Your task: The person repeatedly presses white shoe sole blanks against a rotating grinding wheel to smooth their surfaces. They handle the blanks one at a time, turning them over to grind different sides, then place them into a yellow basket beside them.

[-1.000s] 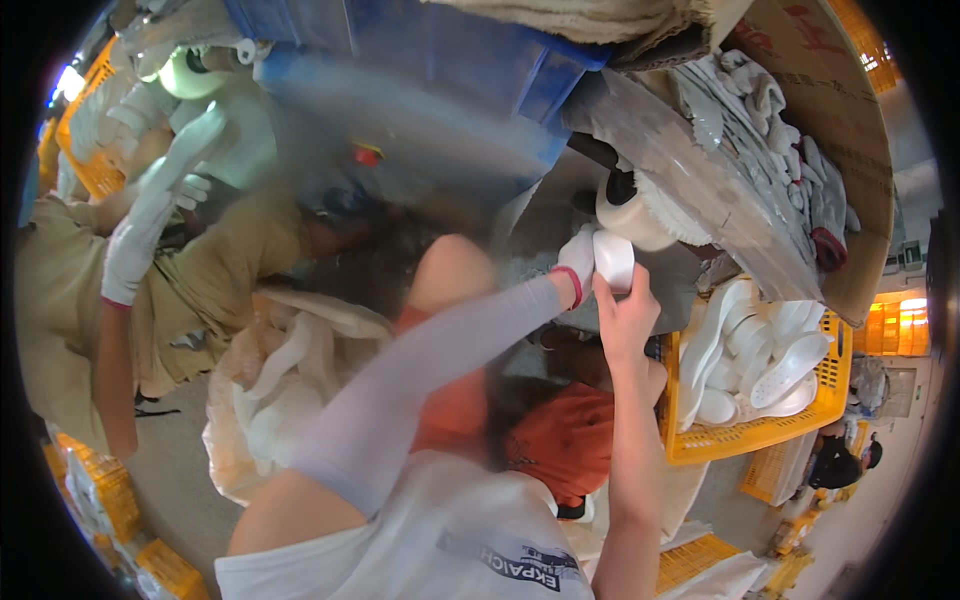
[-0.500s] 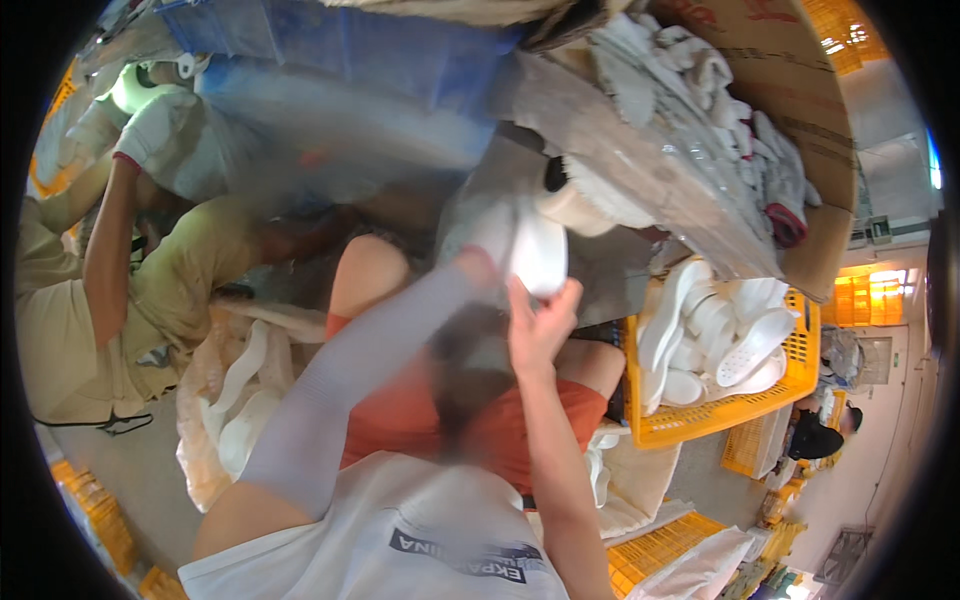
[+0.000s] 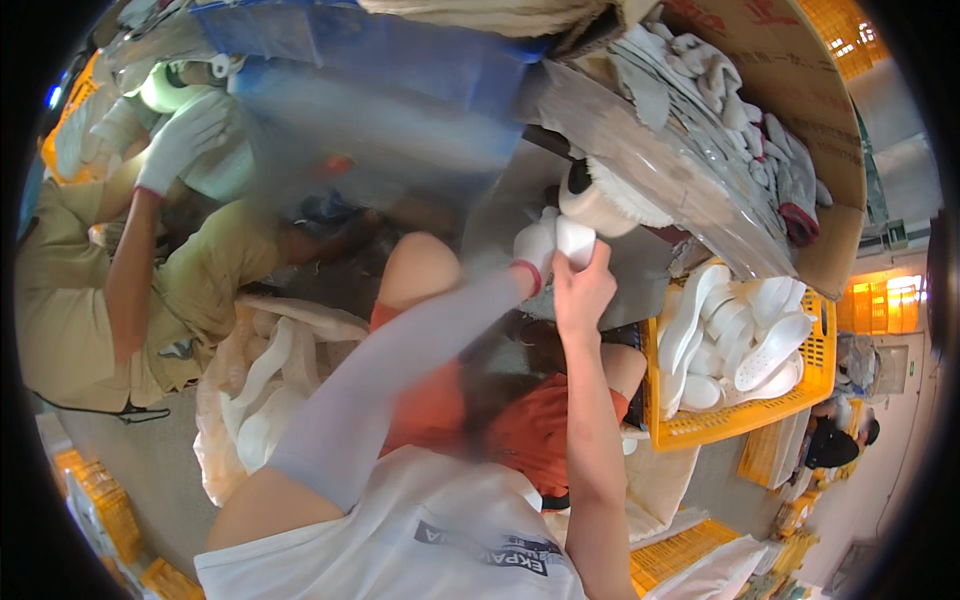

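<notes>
A white shoe sole (image 3: 574,243) is held up between my two hands, its shape now mostly end-on. My left hand (image 3: 536,242), in a white glove with a red cuff, is closed on its left side. My bare right hand (image 3: 584,290) pinches its near right edge. Just beyond sits a cream, fuzzy-edged round wheel (image 3: 622,203) with a dark centre; whether the sole touches it I cannot tell. To the right, a yellow crate (image 3: 745,430) holds several white perforated soles (image 3: 768,350).
At left, a person's gloved hand (image 3: 190,140) works near a pale lit object. A plastic bag (image 3: 215,440) with white soles lies between us. A blue bin (image 3: 400,50) stands ahead. A cardboard box (image 3: 790,90) holds gloves (image 3: 705,75). A yellow crate (image 3: 690,550) is behind right.
The sole has turned from showing its broad face to a smaller, end-on view. Both hands have come closer to the wheel, and the whole view has shifted slightly.
</notes>
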The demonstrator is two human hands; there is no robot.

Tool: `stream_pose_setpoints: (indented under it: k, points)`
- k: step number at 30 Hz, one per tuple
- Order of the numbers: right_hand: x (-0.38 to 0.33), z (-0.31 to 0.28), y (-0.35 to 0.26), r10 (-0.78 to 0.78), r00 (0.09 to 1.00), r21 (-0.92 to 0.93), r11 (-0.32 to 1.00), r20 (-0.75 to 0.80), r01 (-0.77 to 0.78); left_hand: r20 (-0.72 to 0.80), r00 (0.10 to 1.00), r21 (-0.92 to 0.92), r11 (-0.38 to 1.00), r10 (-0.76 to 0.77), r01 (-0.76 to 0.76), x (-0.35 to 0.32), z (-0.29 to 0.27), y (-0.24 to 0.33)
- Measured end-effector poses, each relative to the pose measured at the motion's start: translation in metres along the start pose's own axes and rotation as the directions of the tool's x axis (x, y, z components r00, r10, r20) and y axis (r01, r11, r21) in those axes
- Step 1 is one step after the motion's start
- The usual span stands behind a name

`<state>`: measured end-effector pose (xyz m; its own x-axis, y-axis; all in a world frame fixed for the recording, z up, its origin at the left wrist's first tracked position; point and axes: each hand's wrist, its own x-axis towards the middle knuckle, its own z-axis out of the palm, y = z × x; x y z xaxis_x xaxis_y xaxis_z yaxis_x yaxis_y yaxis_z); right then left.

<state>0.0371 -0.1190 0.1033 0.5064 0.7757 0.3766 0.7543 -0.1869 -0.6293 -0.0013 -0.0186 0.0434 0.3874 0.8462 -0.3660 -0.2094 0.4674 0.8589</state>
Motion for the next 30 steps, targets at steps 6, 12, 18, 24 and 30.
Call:
stream_pose_setpoints:
  k: [6,12,18,24,30]
  points:
    - [0.008,-0.027,-0.024,-0.042,0.993,0.306,0.952,0.114,0.005,0.389,0.921,-0.441,0.879,0.006,0.18,0.037,0.003,-0.033]
    - [-0.007,-0.065,-0.066,0.167,0.896,-0.189,0.977,0.411,-0.096,0.053,0.982,0.222,0.957,0.179,-0.187,0.075,-0.002,-0.048]
    - [-0.026,-0.09,-0.084,-0.045,0.988,0.07,0.997,0.149,0.035,0.071,0.994,-0.312,0.945,-0.083,0.101,0.037,-0.003,-0.027]
    - [-0.013,-0.047,-0.037,-0.077,0.997,-0.042,0.996,0.022,0.078,0.334,0.943,-0.298,0.948,-0.004,0.11,0.026,-0.015,-0.034]
    - [0.01,0.01,-0.001,-0.037,0.993,-0.078,0.997,-0.116,0.028,0.442,0.895,-0.342,0.934,0.058,0.108,0.031,-0.006,-0.048]
